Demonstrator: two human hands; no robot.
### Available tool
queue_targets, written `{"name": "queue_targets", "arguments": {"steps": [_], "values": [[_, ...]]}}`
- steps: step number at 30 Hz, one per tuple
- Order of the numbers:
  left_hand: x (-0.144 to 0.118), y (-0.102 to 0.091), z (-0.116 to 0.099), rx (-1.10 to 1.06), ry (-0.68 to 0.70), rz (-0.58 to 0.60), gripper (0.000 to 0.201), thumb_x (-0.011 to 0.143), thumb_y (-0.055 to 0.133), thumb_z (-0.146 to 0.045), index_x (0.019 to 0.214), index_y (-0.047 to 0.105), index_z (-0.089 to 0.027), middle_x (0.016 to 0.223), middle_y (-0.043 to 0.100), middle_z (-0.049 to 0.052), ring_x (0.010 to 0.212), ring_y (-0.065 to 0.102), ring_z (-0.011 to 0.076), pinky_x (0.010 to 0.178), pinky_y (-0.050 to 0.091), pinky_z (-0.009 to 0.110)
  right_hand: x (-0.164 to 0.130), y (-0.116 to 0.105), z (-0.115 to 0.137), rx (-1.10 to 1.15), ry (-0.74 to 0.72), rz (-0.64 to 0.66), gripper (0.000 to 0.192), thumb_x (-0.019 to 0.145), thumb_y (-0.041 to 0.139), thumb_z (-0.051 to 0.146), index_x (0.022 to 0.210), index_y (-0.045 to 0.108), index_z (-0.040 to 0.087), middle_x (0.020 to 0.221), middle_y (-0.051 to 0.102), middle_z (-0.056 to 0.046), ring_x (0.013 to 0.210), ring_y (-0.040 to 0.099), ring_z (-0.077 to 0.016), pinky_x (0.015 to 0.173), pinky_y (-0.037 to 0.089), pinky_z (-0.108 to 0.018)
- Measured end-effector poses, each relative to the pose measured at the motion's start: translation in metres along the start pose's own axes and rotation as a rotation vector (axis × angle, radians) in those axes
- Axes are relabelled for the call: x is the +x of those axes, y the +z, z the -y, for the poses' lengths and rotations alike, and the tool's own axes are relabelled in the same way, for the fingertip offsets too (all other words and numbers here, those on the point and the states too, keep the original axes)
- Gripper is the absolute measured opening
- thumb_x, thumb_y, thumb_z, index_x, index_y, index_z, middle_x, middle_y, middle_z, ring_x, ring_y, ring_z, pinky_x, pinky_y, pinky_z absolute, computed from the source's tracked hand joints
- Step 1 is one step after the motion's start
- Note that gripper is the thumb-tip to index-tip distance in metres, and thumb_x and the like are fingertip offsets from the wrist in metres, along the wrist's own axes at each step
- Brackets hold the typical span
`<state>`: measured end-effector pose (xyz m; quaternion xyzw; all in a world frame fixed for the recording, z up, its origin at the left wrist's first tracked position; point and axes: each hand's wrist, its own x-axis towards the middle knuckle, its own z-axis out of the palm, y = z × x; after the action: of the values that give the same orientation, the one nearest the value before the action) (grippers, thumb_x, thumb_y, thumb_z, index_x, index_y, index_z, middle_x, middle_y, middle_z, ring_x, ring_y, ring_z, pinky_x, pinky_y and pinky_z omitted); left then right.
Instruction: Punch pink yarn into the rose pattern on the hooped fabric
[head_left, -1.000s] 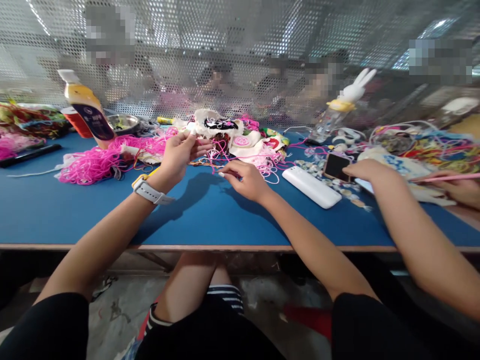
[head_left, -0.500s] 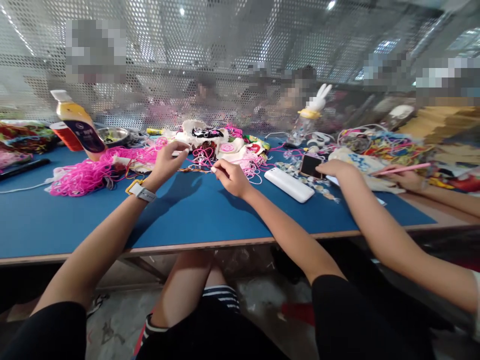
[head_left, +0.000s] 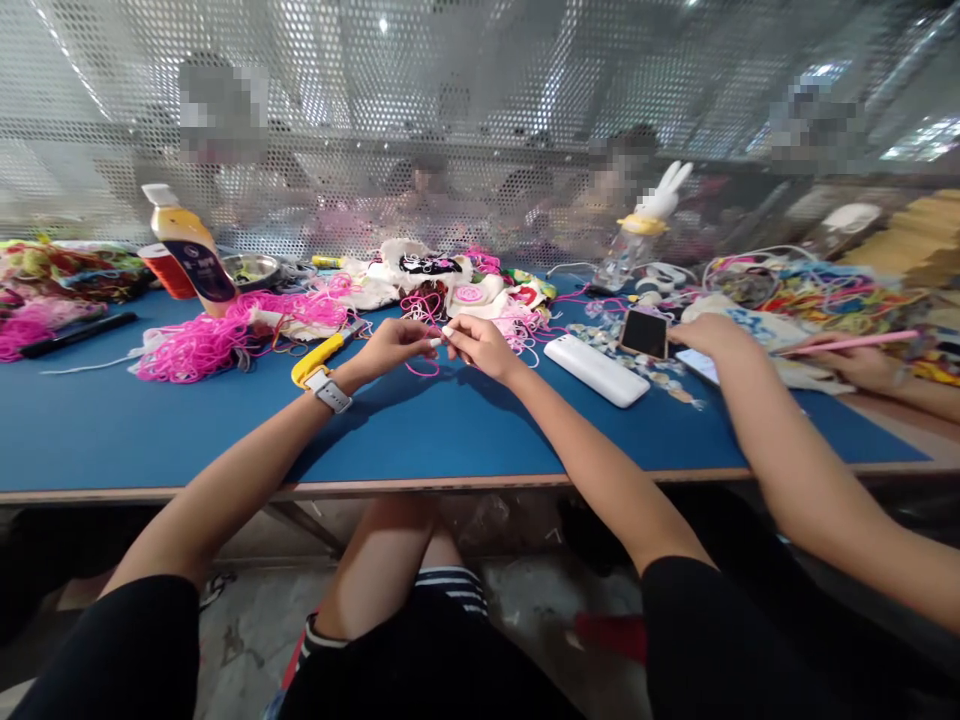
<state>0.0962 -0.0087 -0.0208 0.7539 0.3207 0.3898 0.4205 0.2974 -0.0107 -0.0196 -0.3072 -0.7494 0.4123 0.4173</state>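
My left hand (head_left: 394, 350), with a pale watch on its wrist, is closed in a pinch just above the blue tabletop. Fingertip to fingertip with it, my right hand (head_left: 484, 345) pinches too. A thin strand of pink yarn (head_left: 424, 372) runs at the meeting fingers and loops below them; the exact spot of the grip is too small to make out. Behind the hands lies a heap of white fabric pieces (head_left: 469, 294) with pink and red patterns and loose yarn. Beside my left wrist is a yellow-handled tool (head_left: 319, 358) with a dark tip.
A pink yarn tangle (head_left: 187, 345), a yellow bottle (head_left: 196, 250) and a black pen (head_left: 79, 335) are at left. To the right lie a white oblong case (head_left: 596, 370), a dark-screened phone (head_left: 643, 333) and a rabbit-topped bottle (head_left: 622, 255). A co-worker's hand (head_left: 712, 340) rests near another phone.
My hands have come together from apart, the left moving right and its fingers closing. The yellow-handled tool shows more fully beside my wrist. The view has shifted slightly.
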Motion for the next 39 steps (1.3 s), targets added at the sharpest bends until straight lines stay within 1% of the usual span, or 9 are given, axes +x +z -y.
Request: {"name": "queue_targets", "arguments": {"steps": [2, 5, 13, 17, 21, 25, 30, 35, 39], "values": [[0.000, -0.005, -0.001, 0.070, -0.031, 0.012, 0.040, 0.079, 0.070, -0.050, 0.078, 0.070, -0.009, 0.068, 0.068, 0.006, 0.062, 0.061, 0.0110, 0.062, 0.049, 0.023, 0.002, -0.004, -0.003, 0.007, 0.002, -0.016, 0.031, 0.087, 0.059, 0.048, 0.080, 0.054, 0.018, 0.059, 0.058, 0.002, 0.043, 0.039, -0.0060, 0.042, 0.029, -0.022], [0.000, -0.017, -0.004, 0.089, -0.095, 0.023, 0.036, 0.082, 0.068, -0.046, 0.081, 0.069, -0.011, 0.068, 0.065, 0.004, 0.054, 0.056, 0.0074, 0.053, 0.044, 0.020, 0.006, -0.013, -0.009, 0.059, 0.018, -0.061, 0.031, 0.084, 0.062, 0.047, 0.078, 0.055, 0.018, 0.058, 0.057, 0.002, 0.041, 0.038, -0.0058, 0.041, 0.028, -0.021], [0.002, -0.050, -0.011, 0.171, -0.149, -0.166, 0.028, 0.091, 0.056, -0.033, 0.071, 0.059, -0.014, 0.057, 0.053, -0.001, 0.047, 0.047, 0.0059, 0.048, 0.037, 0.018, 0.013, -0.047, -0.012, 0.240, 0.151, -0.380, 0.011, 0.083, 0.058, 0.024, 0.076, 0.052, 0.018, 0.051, 0.053, 0.004, 0.037, 0.033, -0.0051, 0.037, 0.025, -0.018], [0.001, -0.067, -0.011, 0.356, -0.157, -0.197, 0.038, 0.093, 0.048, -0.033, 0.059, 0.052, -0.017, 0.051, 0.049, 0.000, 0.046, 0.044, 0.0096, 0.050, 0.035, 0.023, 0.008, -0.059, -0.006, 0.229, 0.203, -0.287, 0.010, 0.083, 0.060, 0.020, 0.076, 0.054, 0.016, 0.053, 0.054, 0.003, 0.038, 0.035, -0.0043, 0.036, 0.027, -0.016], [-0.004, -0.080, -0.007, 0.786, -0.123, -0.358, 0.036, 0.088, 0.052, -0.031, 0.054, 0.048, -0.018, 0.055, 0.053, 0.006, 0.066, 0.057, 0.0208, 0.068, 0.041, 0.032, 0.004, -0.058, -0.005, 0.178, 0.285, -0.164, 0.009, 0.080, 0.063, 0.014, 0.076, 0.056, 0.015, 0.059, 0.059, -0.001, 0.043, 0.043, -0.0051, 0.039, 0.034, -0.016], [-0.010, -0.085, -0.002, 1.116, -0.155, -0.382, 0.018, 0.085, 0.053, -0.026, 0.076, 0.061, -0.013, 0.085, 0.064, 0.020, 0.099, 0.059, 0.0372, 0.087, 0.041, 0.047, 0.001, -0.051, -0.005, 0.209, 0.338, 0.023, 0.018, 0.071, 0.072, 0.014, 0.086, 0.062, 0.012, 0.069, 0.063, -0.002, 0.052, 0.053, -0.0068, 0.042, 0.039, -0.016], [-0.015, -0.090, 0.006, 1.133, -0.124, -0.485, 0.022, 0.088, 0.048, -0.019, 0.099, 0.062, -0.008, 0.114, 0.056, 0.028, 0.122, 0.044, 0.0462, 0.099, 0.027, 0.062, -0.002, -0.045, 0.002, 0.303, 0.266, 0.087, 0.034, 0.069, 0.078, 0.023, 0.099, 0.066, 0.012, 0.080, 0.067, -0.004, 0.066, 0.061, -0.0094, 0.058, 0.052, -0.019], [-0.012, -0.083, -0.001, 0.998, -0.072, -0.535, 0.016, 0.088, 0.054, -0.019, 0.102, 0.060, -0.013, 0.121, 0.053, 0.024, 0.120, 0.046, 0.0431, 0.100, 0.029, 0.061, 0.002, -0.034, 0.004, 0.349, 0.161, -0.189, 0.049, 0.069, 0.079, 0.034, 0.110, 0.053, 0.021, 0.085, 0.068, -0.002, 0.063, 0.066, -0.0120, 0.060, 0.056, -0.025], [-0.001, -0.032, -0.011, 0.596, 0.106, -0.243, 0.021, 0.091, 0.058, -0.036, 0.099, 0.060, -0.017, 0.101, 0.064, 0.011, 0.092, 0.060, 0.0224, 0.086, 0.047, 0.039, 0.003, -0.010, 0.005, 0.207, -0.089, -0.582, 0.037, 0.079, 0.070, 0.043, 0.102, 0.046, 0.028, 0.087, 0.063, 0.000, 0.072, 0.068, -0.0141, 0.066, 0.058, -0.028]]}}
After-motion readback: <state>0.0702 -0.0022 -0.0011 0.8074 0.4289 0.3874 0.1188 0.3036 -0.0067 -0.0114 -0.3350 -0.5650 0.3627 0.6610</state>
